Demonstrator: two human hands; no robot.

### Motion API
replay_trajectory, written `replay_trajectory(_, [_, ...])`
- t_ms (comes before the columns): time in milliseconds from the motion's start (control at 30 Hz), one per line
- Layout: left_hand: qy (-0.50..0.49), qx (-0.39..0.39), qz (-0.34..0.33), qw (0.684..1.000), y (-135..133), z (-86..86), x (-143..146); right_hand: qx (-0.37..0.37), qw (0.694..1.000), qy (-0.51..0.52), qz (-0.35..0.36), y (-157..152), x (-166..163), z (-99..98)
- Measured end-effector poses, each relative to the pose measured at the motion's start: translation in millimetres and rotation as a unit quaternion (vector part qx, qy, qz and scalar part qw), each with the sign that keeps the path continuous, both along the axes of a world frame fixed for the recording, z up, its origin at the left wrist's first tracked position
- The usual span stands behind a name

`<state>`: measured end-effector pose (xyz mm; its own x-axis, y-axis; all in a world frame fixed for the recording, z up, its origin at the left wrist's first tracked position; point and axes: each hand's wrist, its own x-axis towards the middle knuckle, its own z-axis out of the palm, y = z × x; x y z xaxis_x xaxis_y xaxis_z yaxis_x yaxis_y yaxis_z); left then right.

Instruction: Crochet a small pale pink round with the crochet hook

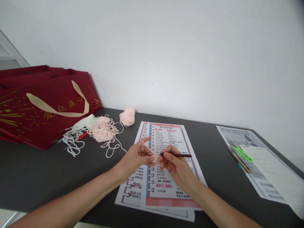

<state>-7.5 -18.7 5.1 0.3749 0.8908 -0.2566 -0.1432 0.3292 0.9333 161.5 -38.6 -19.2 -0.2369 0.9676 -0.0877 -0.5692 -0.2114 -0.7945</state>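
Pinched in my left hand (139,155) is a small pale pink crochet piece (155,159). A strand of yarn runs over the raised left index finger. My right hand (174,163) grips a crochet hook (180,155) with a dark brown handle, its thin tip pointing left at the piece. Both hands are close together above printed pattern sheets (171,202). To the left lie a tangled heap of pale pink yarn (102,131) and a pink yarn ball (127,116), with a loose strand trailing toward my left hand.
Dark red gift bags (47,104) with a cream ribbon handle lean at the back left. White yarn (76,136) and a red item (83,135) lie before them. Right, papers (273,171) hold a bright green tool (242,153) and pens (241,161). A white wall (178,63) rises behind the dark table (95,190).
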Motion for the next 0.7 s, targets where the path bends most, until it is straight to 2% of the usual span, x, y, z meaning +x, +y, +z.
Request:
replay_trajectory(367, [0.033, 0.018, 0.01, 0.999, 1.3, 1.3, -0.1, 0.032, 0.997, -0.068, -0.018, 1.1, 4.7, 3.9])
replay_trajectory(700, [0.034, 0.011, 0.019, 0.999, 1.6, 1.9, 0.4, 0.118, 0.975, -0.185, -0.031, 4.1, 16.1, -0.1])
